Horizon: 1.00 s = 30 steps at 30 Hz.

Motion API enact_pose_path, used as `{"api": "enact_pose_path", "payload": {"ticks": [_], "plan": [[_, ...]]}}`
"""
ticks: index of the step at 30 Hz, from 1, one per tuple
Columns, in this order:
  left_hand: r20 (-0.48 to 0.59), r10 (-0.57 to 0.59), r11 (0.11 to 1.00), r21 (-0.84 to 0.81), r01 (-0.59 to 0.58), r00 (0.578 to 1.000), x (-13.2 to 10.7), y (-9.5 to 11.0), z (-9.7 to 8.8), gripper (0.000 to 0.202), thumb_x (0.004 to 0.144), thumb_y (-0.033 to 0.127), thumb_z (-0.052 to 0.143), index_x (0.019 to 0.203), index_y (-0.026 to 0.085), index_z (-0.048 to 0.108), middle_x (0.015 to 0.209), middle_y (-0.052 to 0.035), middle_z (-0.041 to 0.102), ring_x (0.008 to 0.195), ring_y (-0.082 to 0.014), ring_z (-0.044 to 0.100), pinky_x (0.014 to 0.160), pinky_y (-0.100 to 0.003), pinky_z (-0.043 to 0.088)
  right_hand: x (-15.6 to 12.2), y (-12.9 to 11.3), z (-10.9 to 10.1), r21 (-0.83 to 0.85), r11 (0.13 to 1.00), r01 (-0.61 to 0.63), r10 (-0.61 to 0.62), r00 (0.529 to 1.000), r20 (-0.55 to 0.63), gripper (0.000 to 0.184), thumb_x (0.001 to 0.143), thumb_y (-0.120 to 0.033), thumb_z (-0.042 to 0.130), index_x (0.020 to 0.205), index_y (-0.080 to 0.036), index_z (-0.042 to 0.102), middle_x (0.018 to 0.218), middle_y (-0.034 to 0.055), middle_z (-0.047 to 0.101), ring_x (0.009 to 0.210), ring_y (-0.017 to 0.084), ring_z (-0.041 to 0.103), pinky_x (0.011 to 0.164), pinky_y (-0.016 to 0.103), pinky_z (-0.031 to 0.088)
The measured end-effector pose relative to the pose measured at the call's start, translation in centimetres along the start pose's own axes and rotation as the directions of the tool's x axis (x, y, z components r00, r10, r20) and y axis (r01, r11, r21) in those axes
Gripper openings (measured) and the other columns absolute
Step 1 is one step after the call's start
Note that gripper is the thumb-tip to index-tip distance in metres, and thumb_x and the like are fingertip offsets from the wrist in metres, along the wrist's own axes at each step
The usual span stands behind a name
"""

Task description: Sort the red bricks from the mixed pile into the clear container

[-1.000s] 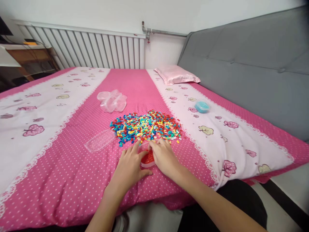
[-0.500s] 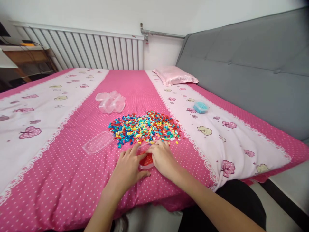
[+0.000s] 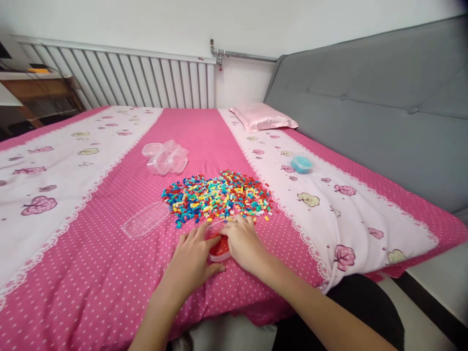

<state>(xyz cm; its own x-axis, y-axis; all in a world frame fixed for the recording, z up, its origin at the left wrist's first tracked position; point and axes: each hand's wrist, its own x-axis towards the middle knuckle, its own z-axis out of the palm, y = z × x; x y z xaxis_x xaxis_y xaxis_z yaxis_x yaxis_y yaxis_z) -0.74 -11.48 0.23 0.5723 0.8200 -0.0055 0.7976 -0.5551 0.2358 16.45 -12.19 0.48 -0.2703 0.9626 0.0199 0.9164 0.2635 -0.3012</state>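
Observation:
Near the bed's front edge sits a clear plastic container (image 3: 216, 258) with small red building bricks (image 3: 221, 246) inside. My left hand (image 3: 192, 256) curves around its left side, thumb by the near rim and a finger reaching in over the bricks. My right hand (image 3: 244, 244) lies over the right rim, fingers bent and closed; its fingertips are hidden, so what they pinch cannot be made out. Just beyond both hands spreads a loose pile of multicoloured bricks (image 3: 219, 195). To the left lies a clear oblong lid (image 3: 146, 221), flat on the sheet.
Several empty clear containers (image 3: 167, 158) are clustered behind the pile. A container of light-blue pieces (image 3: 302, 165) stands to the right. Farther back are a pink pillow (image 3: 263, 117), a grey headboard (image 3: 365, 102) and a white radiator (image 3: 127, 78).
The view has shifted slightly. Both hands stay at the container of red bricks, with only a slight movement of the right fingers over it.

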Motion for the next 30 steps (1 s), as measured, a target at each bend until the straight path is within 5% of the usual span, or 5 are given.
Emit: {"api": "enact_pose_path", "payload": {"ticks": [20,30], "plan": [[0.009,0.003,1.0,0.014,-0.003,1.0,0.1,0.1,-0.1,0.051,0.077,0.041,0.085,0.126,0.031,0.071,0.156,-0.0158,0.047,0.136,-0.0408,0.052,0.109,-0.058,0.042,0.1,0.0,0.0,0.016,1.0,-0.007,0.007,1.0,0.002,0.029,0.093,-0.009,0.052,0.101,-0.02,0.077,0.108,0.0096,0.075,0.112,0.026,0.053,0.09,0.039,0.03],[-0.063,0.031,0.999,0.021,-0.029,0.998,-0.1,-1.1,0.4,0.05,0.082,0.047,0.079,0.129,0.033,0.07,0.155,-0.0156,0.049,0.134,-0.0405,0.054,0.11,-0.059,0.041,-0.5,0.3,-1.0,0.051,0.996,-0.068,0.073,0.992,-0.108,0.041,0.093,-0.005,0.046,0.111,-0.025,0.077,0.117,0.0046,0.076,0.111,0.025,0.052,0.093,0.039,0.029]]}}
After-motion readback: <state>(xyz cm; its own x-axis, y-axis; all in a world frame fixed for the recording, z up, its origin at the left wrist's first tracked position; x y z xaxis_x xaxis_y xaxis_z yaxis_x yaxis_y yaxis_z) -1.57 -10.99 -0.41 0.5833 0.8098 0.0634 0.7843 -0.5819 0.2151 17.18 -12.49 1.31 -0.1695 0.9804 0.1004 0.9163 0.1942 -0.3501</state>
